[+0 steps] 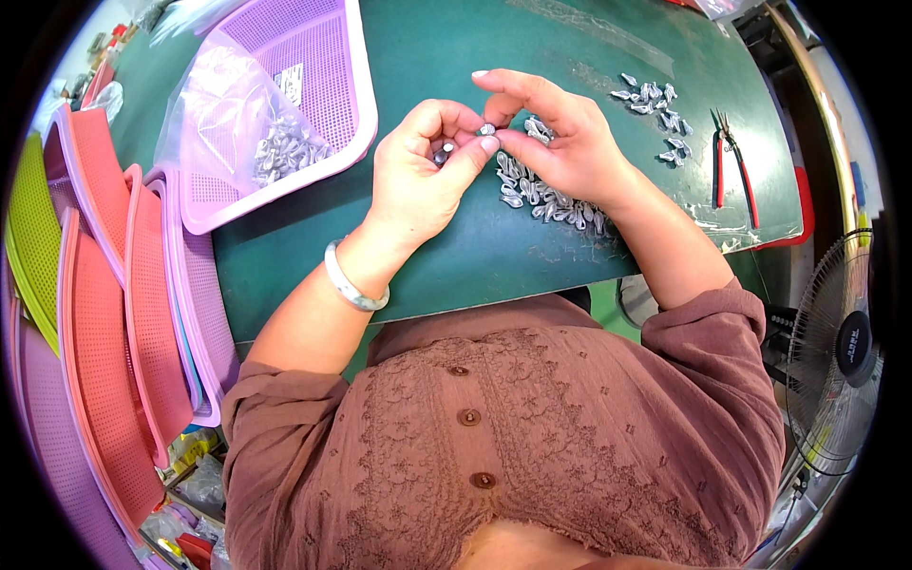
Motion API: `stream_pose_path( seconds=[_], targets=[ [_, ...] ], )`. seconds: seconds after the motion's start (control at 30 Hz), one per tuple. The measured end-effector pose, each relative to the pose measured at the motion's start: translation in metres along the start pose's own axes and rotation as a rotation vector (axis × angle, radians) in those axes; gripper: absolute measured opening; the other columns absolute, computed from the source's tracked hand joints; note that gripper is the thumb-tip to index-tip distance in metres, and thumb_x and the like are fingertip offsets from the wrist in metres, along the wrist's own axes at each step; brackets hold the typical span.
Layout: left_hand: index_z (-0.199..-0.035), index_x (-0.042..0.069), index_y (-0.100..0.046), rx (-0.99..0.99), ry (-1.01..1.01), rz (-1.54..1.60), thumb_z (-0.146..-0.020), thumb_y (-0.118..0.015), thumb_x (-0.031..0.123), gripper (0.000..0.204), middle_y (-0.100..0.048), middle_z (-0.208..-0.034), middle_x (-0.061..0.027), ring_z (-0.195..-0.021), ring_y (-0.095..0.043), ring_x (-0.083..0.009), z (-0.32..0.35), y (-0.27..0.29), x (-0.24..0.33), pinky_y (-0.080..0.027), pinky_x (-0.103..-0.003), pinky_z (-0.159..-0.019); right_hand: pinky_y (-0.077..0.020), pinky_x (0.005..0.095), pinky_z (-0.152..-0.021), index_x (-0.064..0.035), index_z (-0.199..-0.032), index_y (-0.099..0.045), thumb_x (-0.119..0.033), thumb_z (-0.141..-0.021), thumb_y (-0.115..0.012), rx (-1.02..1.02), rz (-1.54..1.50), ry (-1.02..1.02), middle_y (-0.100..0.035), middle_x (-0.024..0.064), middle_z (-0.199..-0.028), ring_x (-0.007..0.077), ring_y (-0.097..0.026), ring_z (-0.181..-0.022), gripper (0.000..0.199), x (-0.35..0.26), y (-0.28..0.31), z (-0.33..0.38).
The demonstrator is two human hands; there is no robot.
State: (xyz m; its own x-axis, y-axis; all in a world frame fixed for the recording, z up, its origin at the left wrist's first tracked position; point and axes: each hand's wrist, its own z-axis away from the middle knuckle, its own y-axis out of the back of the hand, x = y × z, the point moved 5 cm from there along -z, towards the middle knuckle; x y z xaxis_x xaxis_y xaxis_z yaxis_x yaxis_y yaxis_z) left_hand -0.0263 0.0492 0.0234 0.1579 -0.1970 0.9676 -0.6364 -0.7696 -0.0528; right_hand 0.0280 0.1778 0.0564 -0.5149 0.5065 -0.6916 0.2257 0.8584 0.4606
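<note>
Above the green table, my two hands meet at a small silver-grey metal piece (487, 129). My left hand (425, 161) pinches it between thumb and finger, and another small dark metal piece (444, 152) shows inside its curled fingers. My right hand (560, 133) reaches the same piece from the other side, thumb and a finger close against it; its index finger is raised and bent. A pile of similar grey metal pieces (546, 201) lies beneath and beside the right hand, partly hidden by it. The exact kind of these pieces is too small to tell.
A purple basket (364, 104) at the left holds a clear plastic bag (223, 114) of grey pieces. Red-handled pliers (735, 171) lie at the right, near a smaller scattered group of pieces (655, 100). Stacked baskets (104, 313) stand far left; a fan (836, 351) is at right.
</note>
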Motion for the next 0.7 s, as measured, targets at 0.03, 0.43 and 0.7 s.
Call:
stream_pose_path(
  seconds=[0.03, 0.43, 0.7],
  targets=[
    [-0.088, 0.003, -0.056, 0.0, -0.012, -0.011, -0.078, -0.065, 0.005, 0.013, -0.056, -0.077, 0.0015, -0.069, -0.049, -0.0039, 0.0, 0.0, 0.0, -0.04, -0.017, -0.061, -0.0492, 0.029, -0.07, -0.0074, -0.117, -0.052, 0.007, -0.071, -0.061, -0.003, -0.001, -0.001, -0.061, 0.0056, -0.08, 0.0185, -0.061, -0.075, 0.049, 0.001, 0.0, 0.001],
    [-0.086, 0.006, -0.048, -0.035, 0.306, 0.167, -0.085, -0.055, 0.006, 0.007, -0.056, -0.079, -0.0031, -0.062, -0.051, -0.0063, -0.001, 0.0, -0.01, -0.039, -0.018, -0.053, -0.0452, 0.0359, -0.075, -0.0085, -0.113, -0.054, 0.0, -0.071, -0.056, -0.373, 0.231, -0.123, -0.062, 0.0048, -0.082, 0.0248, -0.055, -0.083, 0.042, 0.02, -0.007, 0.006],
    [-0.089, 0.004, -0.049, -0.07, 0.159, 0.14, -0.084, -0.057, 0.003, 0.009, -0.055, -0.081, -0.0022, -0.065, -0.051, -0.0066, -0.001, -0.001, -0.012, -0.041, -0.018, -0.055, -0.0442, 0.0356, -0.073, -0.0092, -0.11, -0.056, -0.003, -0.073, -0.056, -0.364, 0.228, -0.131, -0.06, 0.0024, -0.076, 0.0237, -0.054, -0.079, 0.037, 0.02, -0.008, 0.006]
  ],
)
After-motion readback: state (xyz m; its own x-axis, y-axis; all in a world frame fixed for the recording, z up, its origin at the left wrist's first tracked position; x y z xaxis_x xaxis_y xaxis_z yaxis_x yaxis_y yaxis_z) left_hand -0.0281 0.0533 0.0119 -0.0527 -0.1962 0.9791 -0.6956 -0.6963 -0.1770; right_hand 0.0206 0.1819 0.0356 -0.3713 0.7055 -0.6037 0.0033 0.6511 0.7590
